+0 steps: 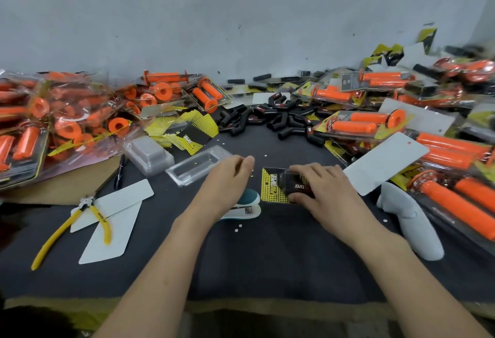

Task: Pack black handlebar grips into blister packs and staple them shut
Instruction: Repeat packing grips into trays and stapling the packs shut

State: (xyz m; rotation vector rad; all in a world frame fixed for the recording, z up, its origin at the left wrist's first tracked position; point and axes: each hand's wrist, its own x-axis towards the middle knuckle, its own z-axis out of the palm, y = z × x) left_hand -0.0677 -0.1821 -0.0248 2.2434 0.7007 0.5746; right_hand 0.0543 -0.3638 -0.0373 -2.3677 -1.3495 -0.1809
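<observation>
A small blister pack with a yellow dotted card and a black grip marked TAPER lies flat on the dark mat in the middle. My right hand holds it down, fingers over the top edge and thumb curled at its near edge. My left hand hovers just left of the pack, fingers loosely curled, holding nothing I can see. Under the left wrist lies a teal and white stapler. A pile of loose black grips sits behind. An empty clear blister tray lies to the left.
Heaps of packed orange grips fill the left and right sides. Yellow-handled pliers and white cards lie at front left, a black pen nearby. A white card and a grey handle-shaped tool sit at right.
</observation>
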